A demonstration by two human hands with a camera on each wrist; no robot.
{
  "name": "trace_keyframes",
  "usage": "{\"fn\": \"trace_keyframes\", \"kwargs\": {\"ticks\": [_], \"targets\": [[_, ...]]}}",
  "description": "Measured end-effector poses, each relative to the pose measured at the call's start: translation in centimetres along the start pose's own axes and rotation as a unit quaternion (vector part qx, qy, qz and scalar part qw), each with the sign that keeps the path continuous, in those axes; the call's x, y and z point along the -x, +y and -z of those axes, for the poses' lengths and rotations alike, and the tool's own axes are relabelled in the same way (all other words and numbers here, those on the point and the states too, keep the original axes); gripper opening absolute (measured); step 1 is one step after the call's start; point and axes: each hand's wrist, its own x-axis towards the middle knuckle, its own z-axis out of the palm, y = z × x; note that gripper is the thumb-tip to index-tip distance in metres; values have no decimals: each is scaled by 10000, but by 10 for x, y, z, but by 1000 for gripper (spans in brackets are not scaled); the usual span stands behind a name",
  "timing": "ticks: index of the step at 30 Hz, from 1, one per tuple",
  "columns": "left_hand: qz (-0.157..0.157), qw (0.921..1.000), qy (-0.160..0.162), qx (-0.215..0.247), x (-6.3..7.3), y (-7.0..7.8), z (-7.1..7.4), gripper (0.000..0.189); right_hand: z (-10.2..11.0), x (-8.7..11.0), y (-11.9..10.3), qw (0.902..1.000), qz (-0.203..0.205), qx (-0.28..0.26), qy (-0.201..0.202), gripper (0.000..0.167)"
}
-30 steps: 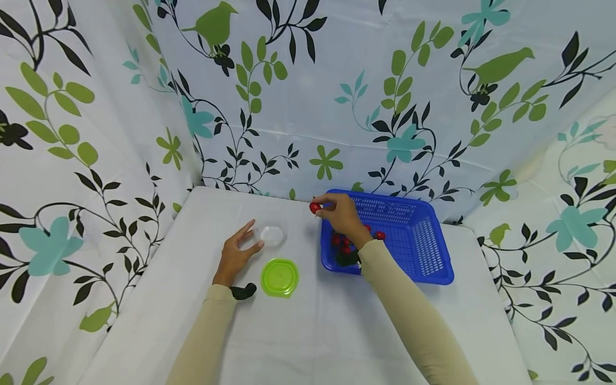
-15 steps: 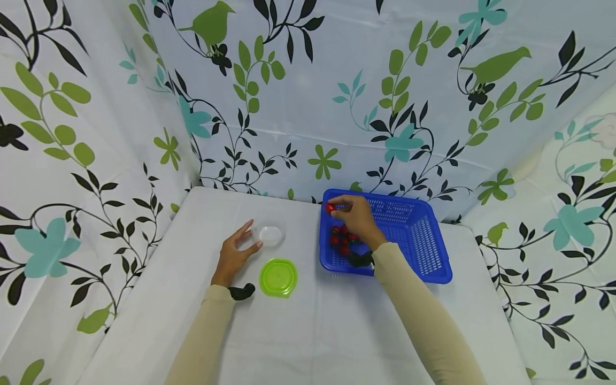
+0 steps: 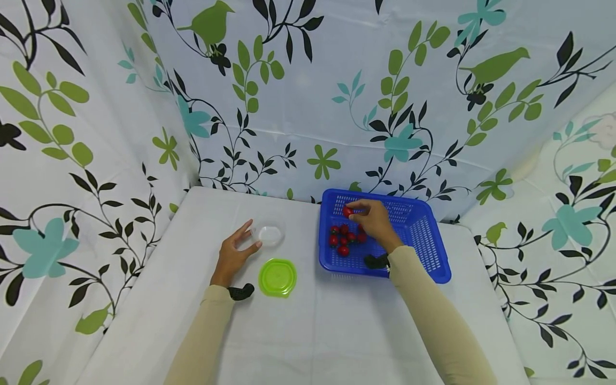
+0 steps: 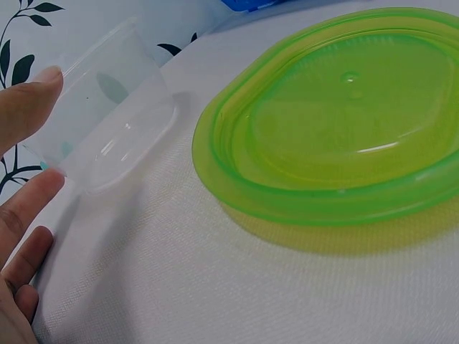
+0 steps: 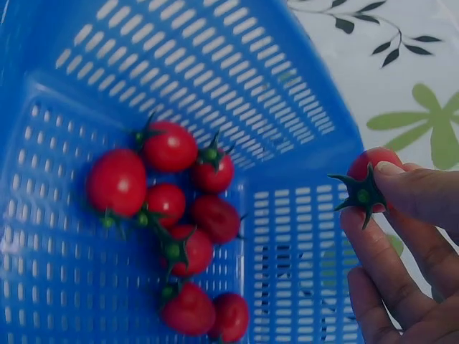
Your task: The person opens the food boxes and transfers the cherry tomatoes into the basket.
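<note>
Over the left part of the blue plastic basket (image 3: 418, 240), my right hand (image 3: 376, 220) pinches a cherry tomato (image 3: 347, 212) between thumb and fingers. That tomato's green calyx (image 5: 364, 193) faces the camera in the right wrist view. Several more cherry tomatoes (image 5: 117, 183) lie together on the basket floor below. My left hand (image 3: 232, 260) holds a small clear plastic container (image 3: 268, 235), its thumb and fingers at the near side; the container holds nothing visible. A green lid (image 3: 277, 278) lies on the table, just in front of the container.
The white-covered table (image 3: 308, 331) backs onto a patterned curtain (image 3: 298, 96) with leaves and birds, which also hangs at both sides. The basket stands near the table's back edge, right of the container and lid. Its perforated walls rise around the tomatoes.
My right hand has moved right with its tomato, from beyond the basket's left rim to over the inside of the basket. My left hand and the container stay in place.
</note>
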Motion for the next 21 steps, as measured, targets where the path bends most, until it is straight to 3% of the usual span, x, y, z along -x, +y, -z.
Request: {"fn": "trace_keyframes", "kwargs": {"ticks": [8, 21], "targets": [[31, 10000, -6, -3, 0, 1, 0, 77, 9, -1, 11, 9993, -84, 349, -33, 30], [52, 10000, 12, -33, 1, 1, 1, 77, 11, -8, 28, 9949, -638, 508, -589, 30]]}}
